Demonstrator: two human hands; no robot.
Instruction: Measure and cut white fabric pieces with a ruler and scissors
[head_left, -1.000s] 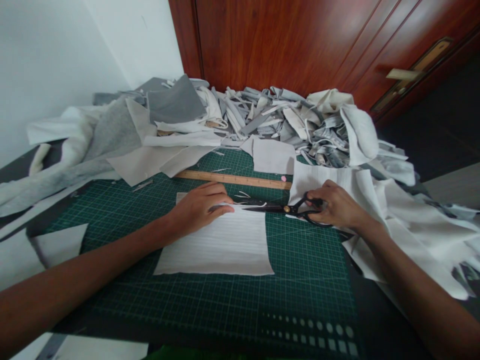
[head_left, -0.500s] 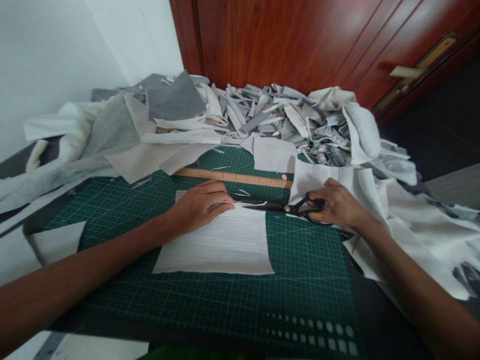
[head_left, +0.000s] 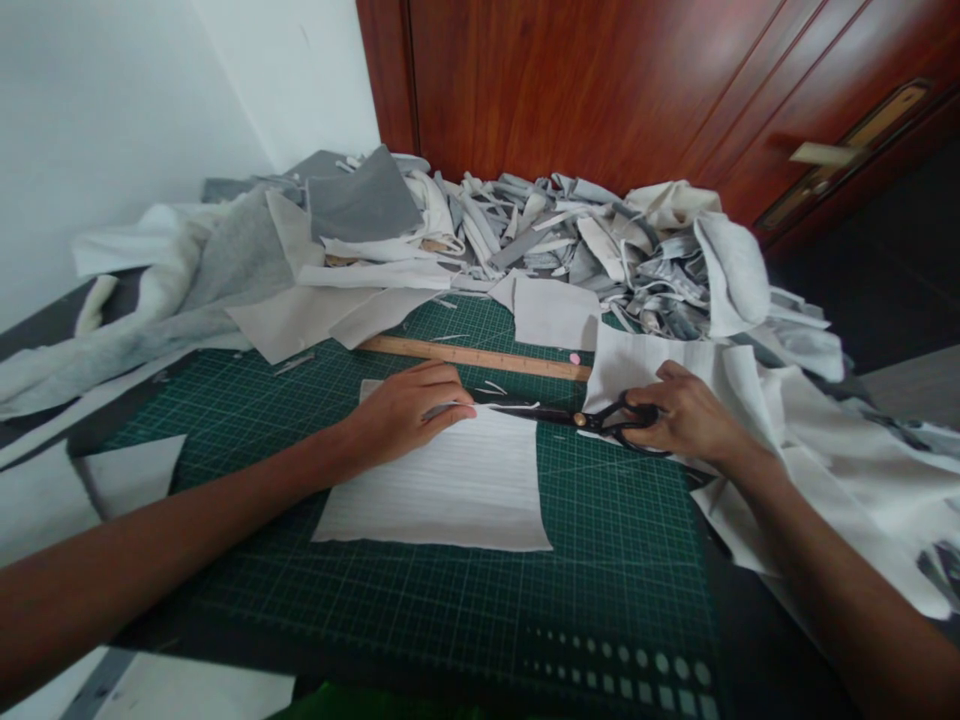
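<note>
A dark green cutting mat (head_left: 615,560), ruled with a fine pale grid, carries the work. Along its far edge slumps a heap of scraps (head_left: 585,250): soft grey and off-white strips, crumpled and frayed. Near the mat's middle lies a flat, roughly rectangular piece of white ribbed fabric (head_left: 442,490). A long, narrow wooden ruler (head_left: 472,356) lies just beyond it, toward the far edge. The left hand (head_left: 401,410) presses flat, fingers extended, on the fabric's far edge. The right hand (head_left: 686,415) is closed through the loops of black metal scissors (head_left: 577,418), whose slim blades lie along that same edge.
</note>
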